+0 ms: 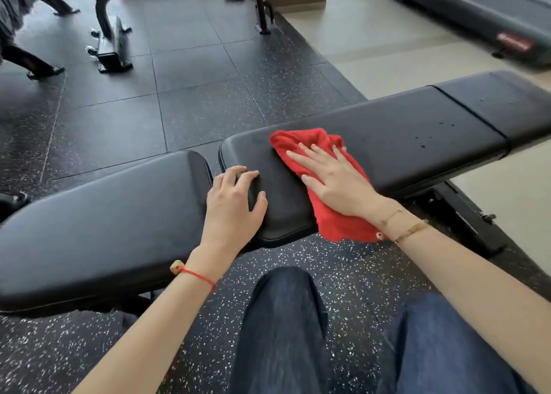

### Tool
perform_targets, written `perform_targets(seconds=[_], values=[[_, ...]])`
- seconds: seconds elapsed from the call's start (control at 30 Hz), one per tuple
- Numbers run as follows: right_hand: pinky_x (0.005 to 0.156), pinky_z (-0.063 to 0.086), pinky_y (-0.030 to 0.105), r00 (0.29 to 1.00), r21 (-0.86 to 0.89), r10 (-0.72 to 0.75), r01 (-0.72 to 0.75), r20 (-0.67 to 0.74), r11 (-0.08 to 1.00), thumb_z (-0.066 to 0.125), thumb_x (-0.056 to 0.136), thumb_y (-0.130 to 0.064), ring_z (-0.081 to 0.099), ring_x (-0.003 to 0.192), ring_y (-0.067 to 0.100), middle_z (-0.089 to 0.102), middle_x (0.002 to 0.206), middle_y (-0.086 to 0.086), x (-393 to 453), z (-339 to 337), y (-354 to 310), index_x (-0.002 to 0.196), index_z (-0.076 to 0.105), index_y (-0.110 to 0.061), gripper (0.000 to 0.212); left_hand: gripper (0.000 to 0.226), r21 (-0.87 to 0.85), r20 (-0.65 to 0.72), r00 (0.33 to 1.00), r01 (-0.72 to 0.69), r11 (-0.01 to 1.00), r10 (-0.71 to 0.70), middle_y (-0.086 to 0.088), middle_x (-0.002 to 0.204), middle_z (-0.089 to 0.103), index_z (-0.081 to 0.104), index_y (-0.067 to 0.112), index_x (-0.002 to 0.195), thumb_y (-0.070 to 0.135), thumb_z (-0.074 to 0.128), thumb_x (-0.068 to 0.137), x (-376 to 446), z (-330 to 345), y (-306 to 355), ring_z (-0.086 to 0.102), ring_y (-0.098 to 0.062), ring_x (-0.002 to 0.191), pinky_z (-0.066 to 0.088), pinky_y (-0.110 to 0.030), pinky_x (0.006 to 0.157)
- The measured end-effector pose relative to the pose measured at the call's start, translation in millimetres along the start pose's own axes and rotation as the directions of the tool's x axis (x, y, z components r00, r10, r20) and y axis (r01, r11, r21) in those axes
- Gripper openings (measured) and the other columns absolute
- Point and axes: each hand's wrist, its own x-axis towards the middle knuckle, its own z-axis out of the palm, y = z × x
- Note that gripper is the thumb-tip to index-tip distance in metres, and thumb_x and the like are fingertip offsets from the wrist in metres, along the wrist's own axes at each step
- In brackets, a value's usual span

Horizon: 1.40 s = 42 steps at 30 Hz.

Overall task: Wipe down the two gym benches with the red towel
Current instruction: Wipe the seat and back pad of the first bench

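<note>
The red towel (313, 182) lay flat under the right hand (334, 182), fingers spread, pressing it onto the right bench (402, 143). The left hand (232, 208), loosely open, rested at that bench's end beside the left bench (98, 220). Both benches were cut off at the frame edges.

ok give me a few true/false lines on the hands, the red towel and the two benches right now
1. The right hand presses flat on the red towel. True.
2. The towel lies on the left bench. False: it lies on the right bench.
3. The left hand holds the towel. False: it rests bare on the right bench's near end.
4. Dark droplets dot the right bench beyond the towel. True.
5. The benches touch end to end. False: a gap separates them.
</note>
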Motion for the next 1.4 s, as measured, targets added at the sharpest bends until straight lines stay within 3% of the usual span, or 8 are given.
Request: perform_targets(seconds=[0.1, 0.3, 0.47, 0.63, 0.87, 1.03, 1.2, 1.4], values=[[0.123, -0.004, 0.041, 0.999, 0.012, 0.032, -0.032, -0.023, 0.999, 0.042, 0.102, -0.031, 0.013, 0.15, 0.015, 0.019, 0.162, -0.008, -12, -6, 23, 0.152, 0.026, -0.038, 0.053, 0.038, 0.049, -0.062, 0.998, 0.036, 0.998, -0.033, -0.003, 0.132, 0.055, 0.06, 0.016, 0.128, 0.026, 0.058, 0.091, 7, 4, 16, 0.044, -0.026, 0.128, 0.036, -0.04, 0.107], [0.122, -0.003, 0.048, 0.961, -0.03, 0.277, -0.278, -0.023, 0.96, 0.034, 0.102, -0.034, 0.011, 0.151, 0.021, 0.014, 0.164, -0.003, 50, -19, 74, 0.153, 0.022, -0.036, 0.052, 0.036, 0.092, -0.117, 0.988, 0.116, 0.989, -0.105, -0.003, 0.134, 0.054, 0.06, 0.017, 0.127, 0.025, 0.052, 0.093, 19, 35, 55, 0.042, -0.026, 0.13, 0.029, -0.042, 0.112], [0.122, -0.005, 0.045, 0.998, -0.018, 0.058, -0.058, 0.019, 0.998, 0.034, 0.103, -0.033, 0.009, 0.151, 0.02, 0.013, 0.164, -0.003, 53, -13, 66, 0.153, 0.021, -0.037, 0.052, 0.032, 0.132, -0.187, 0.952, 0.27, 0.954, -0.244, -0.001, 0.133, 0.055, 0.061, 0.018, 0.122, 0.029, 0.049, 0.094, 25, 59, 80, 0.04, -0.028, 0.13, 0.024, -0.048, 0.115], [0.123, -0.002, 0.043, 0.983, 0.011, -0.181, 0.181, 0.033, 0.983, 0.038, 0.102, -0.033, 0.012, 0.151, 0.015, 0.018, 0.162, -0.008, 7, -21, 98, 0.152, 0.023, -0.039, 0.053, 0.031, 0.189, -0.238, 0.938, 0.298, 0.935, -0.251, -0.003, 0.131, 0.055, 0.06, 0.016, 0.12, 0.026, 0.051, 0.092, 24, 67, 85, 0.042, -0.029, 0.129, 0.027, -0.051, 0.113], [0.122, -0.004, 0.047, 0.998, -0.027, 0.035, -0.034, 0.057, 0.999, 0.033, 0.102, -0.034, 0.009, 0.151, 0.021, 0.012, 0.164, -0.003, 67, -33, 141, 0.153, 0.02, -0.038, 0.052, 0.029, 0.221, -0.276, 0.927, 0.318, 0.922, -0.254, -0.003, 0.124, 0.059, 0.06, 0.016, 0.115, 0.023, 0.053, 0.089, 25, 67, 94, 0.046, -0.03, 0.126, 0.032, -0.052, 0.11], [0.121, -0.004, 0.044, 0.976, -0.023, -0.211, 0.212, 0.052, 0.977, 0.036, 0.101, -0.036, 0.013, 0.151, 0.02, 0.016, 0.163, -0.005, 51, -16, 89, 0.153, 0.023, -0.037, 0.053, 0.026, 0.192, -0.313, 0.918, 0.311, 0.931, -0.242, -0.001, 0.122, 0.061, 0.062, 0.017, 0.112, 0.022, 0.055, 0.087, 24, 68, 93, 0.049, -0.028, 0.123, 0.033, -0.052, 0.11], [0.123, -0.001, 0.042, 0.944, -0.009, -0.328, 0.328, 0.035, 0.945, 0.038, 0.101, -0.035, 0.015, 0.15, 0.016, 0.02, 0.161, -0.01, 5, -24, 120, 0.152, 0.025, -0.039, 0.052, 0.027, 0.178, -0.323, 0.92, 0.289, 0.94, -0.222, 0.0, 0.124, 0.062, 0.064, 0.019, 0.114, 0.023, 0.056, 0.088, 22, 68, 90, 0.05, -0.025, 0.125, 0.034, -0.05, 0.111], [0.122, -0.006, 0.043, 0.996, -0.012, -0.065, 0.066, 0.064, 0.998, 0.032, 0.103, -0.035, 0.009, 0.151, 0.019, 0.012, 0.164, -0.006, 42, -43, 176, 0.153, 0.02, -0.039, 0.052, 0.028, 0.197, -0.315, 0.924, 0.288, 0.937, -0.217, -0.001, 0.124, 0.062, 0.063, 0.018, 0.116, 0.022, 0.055, 0.089, 22, 68, 90, 0.05, -0.025, 0.125, 0.035, -0.048, 0.111]])
